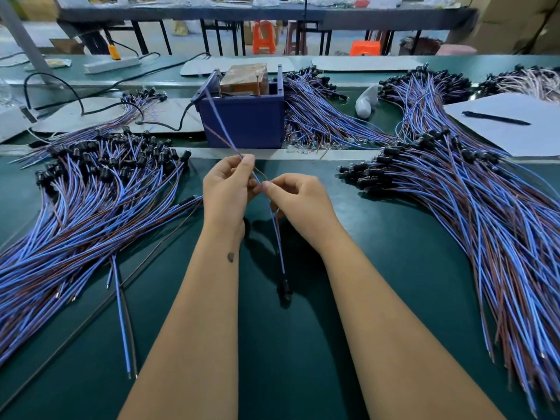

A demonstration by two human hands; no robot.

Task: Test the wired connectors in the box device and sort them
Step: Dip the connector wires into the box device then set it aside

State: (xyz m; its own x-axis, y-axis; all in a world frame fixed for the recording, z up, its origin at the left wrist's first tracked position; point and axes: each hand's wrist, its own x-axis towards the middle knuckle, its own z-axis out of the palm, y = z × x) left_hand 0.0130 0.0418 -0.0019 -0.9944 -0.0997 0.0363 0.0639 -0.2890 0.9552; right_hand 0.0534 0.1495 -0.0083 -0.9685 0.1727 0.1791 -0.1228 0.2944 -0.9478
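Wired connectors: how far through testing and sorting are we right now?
Looks done: a big pile lies left of the hands, though whether it is tested I cannot tell. In hand: the left hand and right hand pinch one lead whose wires run up to the box. Left: big piles on the right and behind the box.
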